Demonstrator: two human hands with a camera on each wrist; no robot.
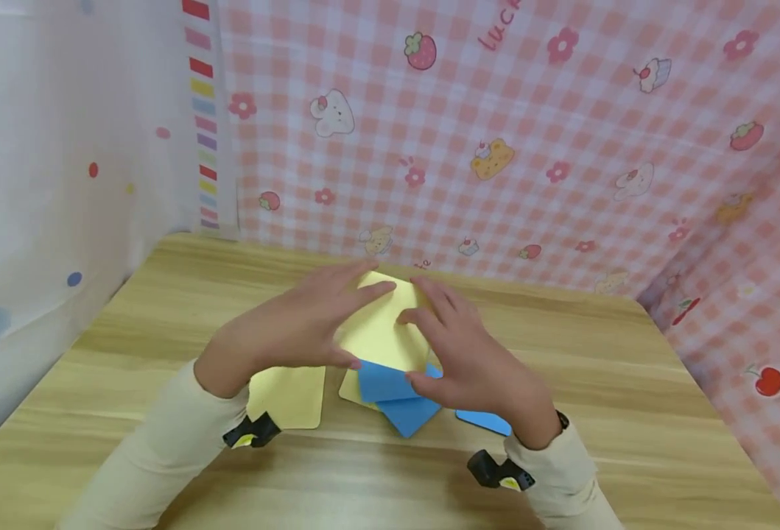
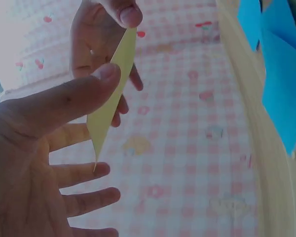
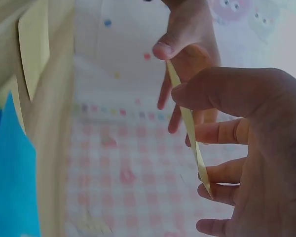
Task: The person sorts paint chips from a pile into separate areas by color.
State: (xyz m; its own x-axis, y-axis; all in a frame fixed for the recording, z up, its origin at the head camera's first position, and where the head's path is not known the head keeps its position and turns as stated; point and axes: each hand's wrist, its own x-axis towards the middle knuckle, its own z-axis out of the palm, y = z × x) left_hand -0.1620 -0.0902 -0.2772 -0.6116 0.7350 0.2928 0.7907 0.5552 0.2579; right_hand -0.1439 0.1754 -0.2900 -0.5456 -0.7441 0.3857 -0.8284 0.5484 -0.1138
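A thin yellow square of paper (image 1: 384,324) is held up above the table between both hands. My left hand (image 1: 290,324) pinches its left side; in the left wrist view that thumb (image 2: 84,98) lies on the near face, with fingers behind the sheet (image 2: 107,111). On the opposite side my right hand (image 1: 476,361) pinches the same sheet, and the right wrist view shows it edge-on (image 3: 188,123) between thumb and fingers. Below lie overlapping blue papers (image 1: 408,414), with part of another yellow paper (image 1: 352,390) showing from under them.
A yellow square pad or sheet (image 1: 290,401) lies on the wooden table (image 1: 336,478) near the left wrist. A blue one (image 1: 485,422) lies partly hidden under the right hand. Patterned cloth (image 1: 376,147) hangs along the table's back and sides. Small black cameras (image 1: 250,430) are strapped to the wrists.
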